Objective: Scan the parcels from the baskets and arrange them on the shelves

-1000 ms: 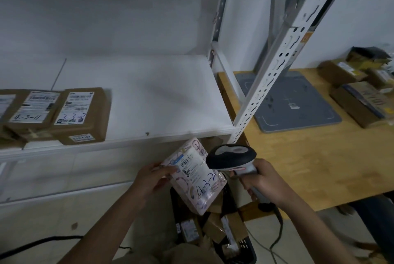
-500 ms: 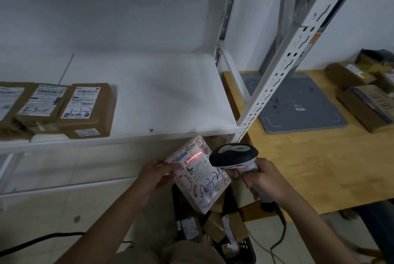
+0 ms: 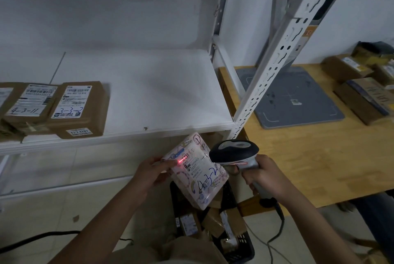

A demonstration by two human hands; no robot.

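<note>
My left hand [image 3: 150,173] grips the left edge of a pink patterned parcel [image 3: 197,171] with a white label and blue handwriting, held tilted above a black basket [image 3: 243,248]. My right hand [image 3: 267,175] grips the handle of a black and grey barcode scanner [image 3: 233,151], whose head points at the parcel. A red scan line lies across the label's barcode. The basket below holds several small brown parcels [image 3: 213,221]. On the white shelf [image 3: 138,93], brown boxes [image 3: 78,110] with labels sit at the left.
A white perforated shelf post [image 3: 275,61] stands between the shelf and a wooden table [image 3: 309,157]. On the table lie a grey pad [image 3: 292,97] and several brown boxes [image 3: 362,99]. The scanner's cable [image 3: 277,236] trails to the floor.
The scanner's red line has come on over the parcel's barcode. Both hands and the parcel stay almost where they were.
</note>
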